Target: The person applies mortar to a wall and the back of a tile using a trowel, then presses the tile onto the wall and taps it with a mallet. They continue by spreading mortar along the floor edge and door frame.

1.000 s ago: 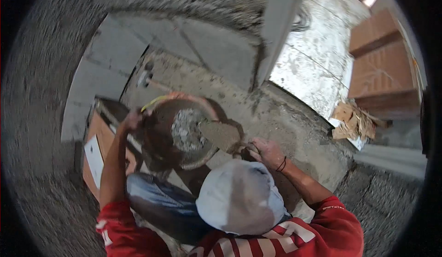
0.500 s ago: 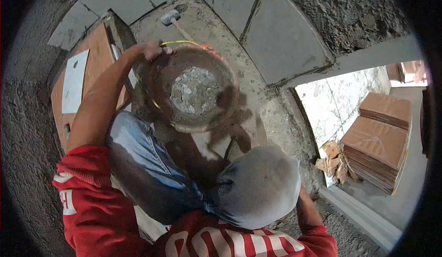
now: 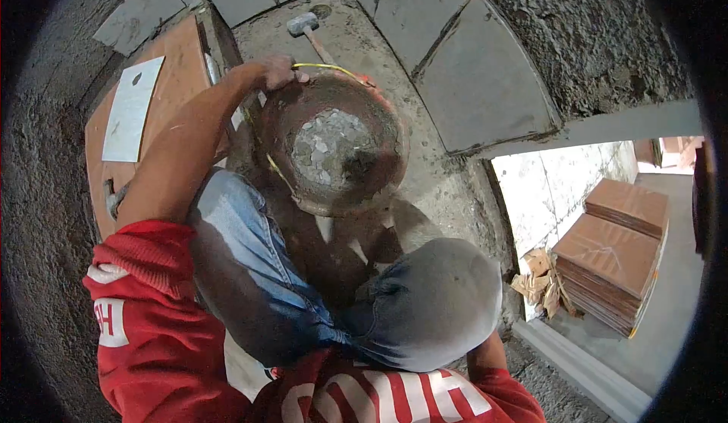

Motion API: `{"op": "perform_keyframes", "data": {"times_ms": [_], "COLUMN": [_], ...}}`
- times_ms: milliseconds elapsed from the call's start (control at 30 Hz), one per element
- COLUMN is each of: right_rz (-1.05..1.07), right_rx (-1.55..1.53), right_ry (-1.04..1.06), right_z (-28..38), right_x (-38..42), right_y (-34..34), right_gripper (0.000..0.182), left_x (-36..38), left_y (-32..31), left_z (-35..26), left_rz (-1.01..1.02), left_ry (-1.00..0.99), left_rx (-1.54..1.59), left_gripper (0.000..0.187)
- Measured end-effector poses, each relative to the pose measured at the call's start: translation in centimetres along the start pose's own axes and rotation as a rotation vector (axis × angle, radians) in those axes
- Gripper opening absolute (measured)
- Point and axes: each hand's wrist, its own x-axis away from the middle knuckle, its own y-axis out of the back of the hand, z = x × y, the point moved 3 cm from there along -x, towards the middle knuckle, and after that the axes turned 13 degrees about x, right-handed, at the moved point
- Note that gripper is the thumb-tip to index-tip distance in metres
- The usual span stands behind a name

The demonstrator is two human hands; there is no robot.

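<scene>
A round, mortar-smeared bucket [image 3: 394, 173] stands on the floor in front of my knees, with broken grey-white rubble [image 3: 330, 146] in its bottom. My left hand [image 3: 279, 73] is closed at its far left rim, around the bucket's yellow handle [image 3: 326, 67]. From my fingers the handle runs right to an orange-red part of the rim. Another yellow length shows down the left side. My right hand is hidden behind my right knee; just part of that forearm [image 3: 487, 353] shows.
A mallet [image 3: 303, 25] lies on the floor beyond the bucket. Brown boards with a pale tile piece [image 3: 133, 112] on top are at left. Grey tiles [image 3: 481, 74] line the wall. Through the doorway at right are stacked cardboard boxes [image 3: 607, 245] and crumpled cardboard [image 3: 542, 283].
The view has shifted, so the bucket, mallet and my left arm appear slightly further right. My left hand keeps its hold on the handle. A shadow has moved over the rubble.
</scene>
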Motion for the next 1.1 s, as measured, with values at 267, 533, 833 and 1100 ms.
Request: {"op": "perform_keyframes", "data": {"times_ms": [267, 533, 833, 1100], "right_rz": [0.016, 0.379, 0.377, -0.862], "right_rx": [-0.008, 0.264, -0.414, 0.453], "right_ry": [-0.049, -0.252, -0.087, 0.033], "right_z": [5.4, 12.6, 1.0, 3.2], "right_x": [1.0, -6.0, -5.7, -3.4], "right_y": [0.7, 3.1, -6.8, -10.6], "right_gripper": [0.034, 0.046, 0.054, 0.044], "left_x": [-2.3, 0.8, -0.2, 1.0], "left_y": [-0.1, -0.1, -1.0, -0.2], "left_z": [-1.2, -5.9, -6.0, 0.2], "left_rz": [0.121, -0.009, 0.001, 0.081], "left_ry": [0.003, -0.192, -0.170, -0.035], "left_rx": [-0.227, -0.222, -0.131, 0.045], "left_gripper": [0.040, 0.066, 0.053, 0.062]}}
